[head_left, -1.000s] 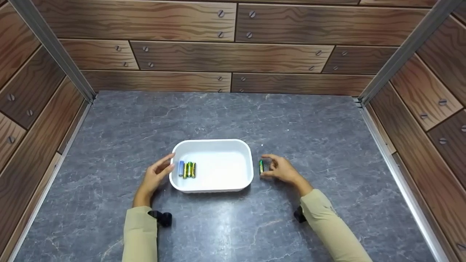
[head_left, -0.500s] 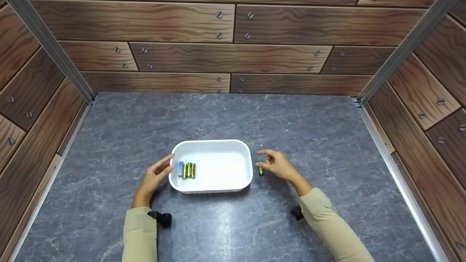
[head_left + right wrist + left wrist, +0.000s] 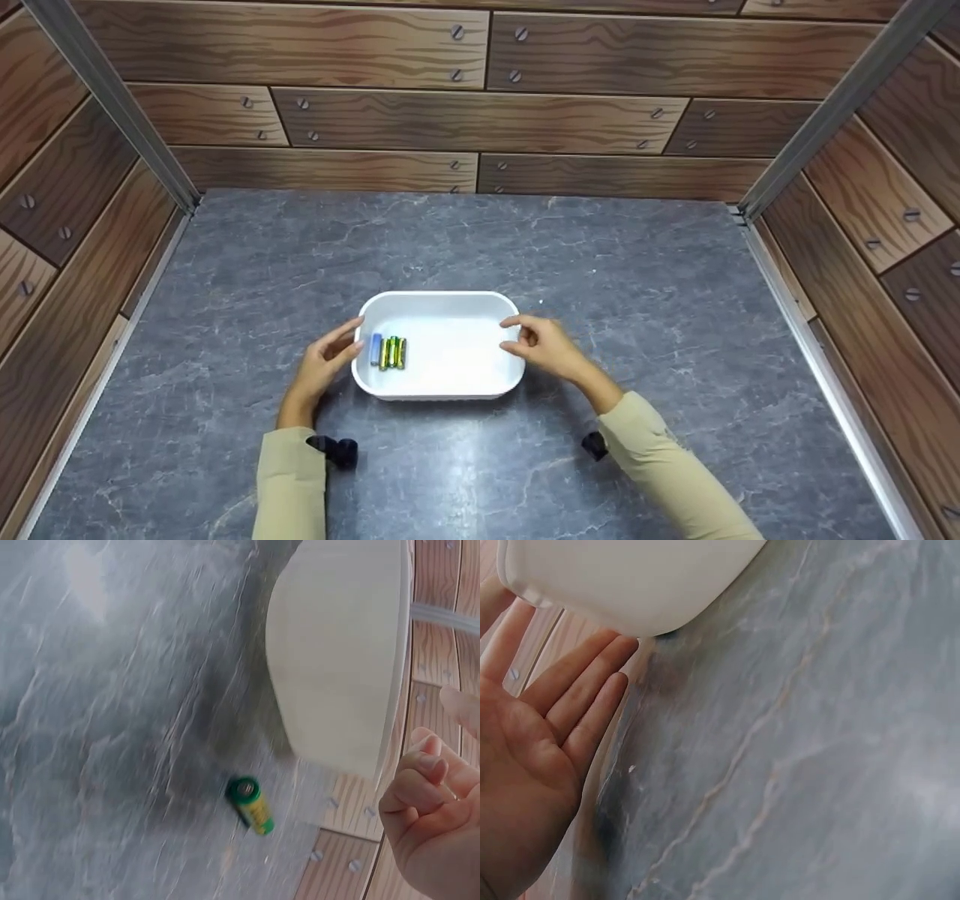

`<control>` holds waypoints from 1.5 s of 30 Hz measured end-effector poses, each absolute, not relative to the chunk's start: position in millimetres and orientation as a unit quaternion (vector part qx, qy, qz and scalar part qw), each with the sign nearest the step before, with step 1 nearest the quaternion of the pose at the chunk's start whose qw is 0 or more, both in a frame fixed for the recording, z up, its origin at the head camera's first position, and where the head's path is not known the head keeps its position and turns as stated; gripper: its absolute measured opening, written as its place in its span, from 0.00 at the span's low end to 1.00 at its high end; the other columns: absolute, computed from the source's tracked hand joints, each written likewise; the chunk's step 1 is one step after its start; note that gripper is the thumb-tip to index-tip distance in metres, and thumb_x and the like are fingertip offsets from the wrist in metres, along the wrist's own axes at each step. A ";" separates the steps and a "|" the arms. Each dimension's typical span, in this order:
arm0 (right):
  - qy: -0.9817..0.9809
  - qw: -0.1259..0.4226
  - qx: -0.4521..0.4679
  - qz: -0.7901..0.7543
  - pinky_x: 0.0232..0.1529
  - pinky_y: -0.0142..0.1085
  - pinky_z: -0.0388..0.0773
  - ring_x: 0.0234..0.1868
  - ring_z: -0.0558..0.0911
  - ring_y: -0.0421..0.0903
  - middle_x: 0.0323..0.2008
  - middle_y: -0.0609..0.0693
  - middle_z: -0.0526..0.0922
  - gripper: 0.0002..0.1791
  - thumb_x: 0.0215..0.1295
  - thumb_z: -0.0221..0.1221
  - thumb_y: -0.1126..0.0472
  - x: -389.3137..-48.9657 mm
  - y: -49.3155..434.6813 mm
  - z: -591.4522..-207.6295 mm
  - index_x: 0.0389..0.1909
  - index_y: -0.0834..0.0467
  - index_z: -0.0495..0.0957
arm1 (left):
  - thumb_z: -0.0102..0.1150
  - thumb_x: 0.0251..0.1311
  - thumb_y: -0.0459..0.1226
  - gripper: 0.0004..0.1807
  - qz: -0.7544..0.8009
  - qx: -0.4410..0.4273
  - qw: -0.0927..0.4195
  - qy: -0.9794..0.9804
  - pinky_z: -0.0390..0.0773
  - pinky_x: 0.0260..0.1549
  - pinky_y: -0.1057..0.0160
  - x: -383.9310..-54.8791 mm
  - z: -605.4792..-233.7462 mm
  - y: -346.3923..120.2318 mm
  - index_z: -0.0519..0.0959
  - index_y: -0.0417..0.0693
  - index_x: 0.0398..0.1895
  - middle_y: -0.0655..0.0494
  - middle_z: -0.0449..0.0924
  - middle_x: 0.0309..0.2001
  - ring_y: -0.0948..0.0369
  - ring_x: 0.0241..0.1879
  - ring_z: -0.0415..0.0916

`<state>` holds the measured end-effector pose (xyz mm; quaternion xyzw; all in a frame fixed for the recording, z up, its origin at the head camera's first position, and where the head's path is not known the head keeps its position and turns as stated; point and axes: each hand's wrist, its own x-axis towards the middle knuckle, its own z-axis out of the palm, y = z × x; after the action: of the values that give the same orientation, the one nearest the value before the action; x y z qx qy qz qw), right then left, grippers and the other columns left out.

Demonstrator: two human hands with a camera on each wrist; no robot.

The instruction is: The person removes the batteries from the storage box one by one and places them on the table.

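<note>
A white plastic tray [image 3: 457, 360] stands on the table. In it, a blue battery [image 3: 376, 350] and three green-and-gold batteries [image 3: 393, 352] lie side by side at the left end. My left hand [image 3: 319, 367] is at the tray's left wall, fingers extended and thumb spread, with fingertips right at the rim. Over the right rim hovers my right hand [image 3: 551, 349], its thumb and index finger apart with nothing between them and the other fingers curled in. In the right wrist view a green-and-yellow battery [image 3: 252, 804] is on the table beside the tray; the right hand hides it in the head view.
The grey marbled tabletop [image 3: 480, 240] is enclosed by wood-patterned walls [image 3: 375, 120] at the back and sides. Metal posts [image 3: 120, 112] rise at the back corners. Black wrist cameras [image 3: 341, 452] hang below both sleeves.
My right hand has drawn away from the battery beside the tray and moved left to the right rim. That battery stays on the table. The left hand keeps its place.
</note>
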<state>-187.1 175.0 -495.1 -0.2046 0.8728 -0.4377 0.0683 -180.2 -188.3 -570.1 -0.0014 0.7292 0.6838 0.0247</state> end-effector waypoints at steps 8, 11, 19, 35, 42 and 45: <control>0.881 0.071 -0.223 -0.412 0.21 0.23 0.62 0.18 0.65 0.31 0.19 0.57 0.77 0.18 0.61 0.64 0.62 -181.5 153.6 -493.3 0.49 0.67 0.79 | 0.58 0.61 0.26 0.24 0.693 0.020 0.020 0.720 0.77 0.48 0.74 -179.5 -569.7 -181.5 0.72 0.35 0.63 0.31 0.75 0.59 0.65 0.49 0.81; 0.881 0.076 -0.229 -0.407 0.21 0.23 0.62 0.18 0.64 0.31 0.19 0.56 0.76 0.18 0.61 0.64 0.61 -179.8 146.6 -494.1 0.49 0.67 0.79 | 0.58 0.62 0.27 0.24 0.690 0.014 0.024 0.723 0.76 0.48 0.75 -178.7 -569.9 -178.8 0.72 0.36 0.63 0.32 0.75 0.59 0.68 0.47 0.81; 0.886 0.071 -0.257 -0.380 0.24 0.23 0.63 0.19 0.64 0.32 0.19 0.54 0.76 0.18 0.61 0.64 0.61 -176.7 130.3 -502.1 0.50 0.66 0.79 | 0.58 0.61 0.26 0.24 0.690 0.036 0.014 0.722 0.76 0.48 0.76 -178.2 -572.4 -170.8 0.71 0.32 0.62 0.29 0.75 0.58 0.72 0.47 0.80; 0.894 0.086 -0.260 -0.354 0.27 0.25 0.64 0.21 0.66 0.34 0.19 0.52 0.76 0.19 0.59 0.66 0.61 -186.7 101.2 -517.3 0.50 0.64 0.79 | 0.60 0.59 0.25 0.25 0.691 0.010 0.035 0.722 0.76 0.47 0.75 -179.4 -572.5 -172.0 0.72 0.35 0.62 0.31 0.77 0.57 0.72 0.45 0.80; 0.894 0.102 -0.258 -0.353 0.27 0.25 0.63 0.21 0.65 0.35 0.19 0.51 0.75 0.20 0.58 0.67 0.61 -190.8 88.3 -523.2 0.51 0.64 0.79 | 0.60 0.60 0.26 0.25 0.692 0.005 0.042 0.721 0.77 0.47 0.74 -179.5 -572.9 -173.1 0.73 0.37 0.63 0.33 0.77 0.58 0.72 0.45 0.80; 0.893 0.118 -0.248 -0.357 0.27 0.26 0.63 0.21 0.65 0.36 0.19 0.47 0.72 0.22 0.57 0.68 0.61 -192.6 82.2 -524.4 0.51 0.64 0.78 | 0.60 0.60 0.26 0.25 0.692 0.007 0.043 0.720 0.77 0.47 0.73 -179.7 -573.3 -173.5 0.72 0.37 0.63 0.33 0.76 0.58 0.71 0.45 0.80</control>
<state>-192.6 82.2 -524.4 -0.2484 0.8926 -0.3575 0.1177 -179.7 -173.5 -573.3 0.0069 0.7201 0.6925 0.0432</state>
